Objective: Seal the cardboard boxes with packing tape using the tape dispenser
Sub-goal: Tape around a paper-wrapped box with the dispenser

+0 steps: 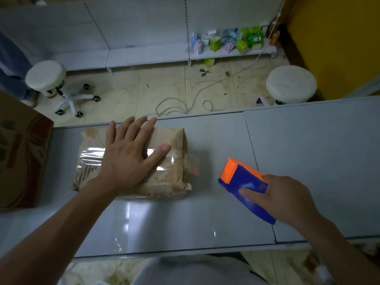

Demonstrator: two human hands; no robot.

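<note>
A worn brown cardboard box (168, 171) lies flat on the grey table (308, 145), left of centre. A strip of clear packing tape (90, 155) runs across its top, and a loose tape end hangs off the right side. My left hand (127, 155) lies flat on the box with fingers spread, pressing on the tape. To the right, my right hand (283, 198) grips a blue tape dispenser (244, 186) with an orange front, held just above the table and apart from the box.
A large printed cardboard box (22, 157) stands at the table's left end. Beyond the table are two white stools (46, 76) (291, 84), a cord and scissors (204, 72) on the floor, and a shelf with small cartons (228, 41).
</note>
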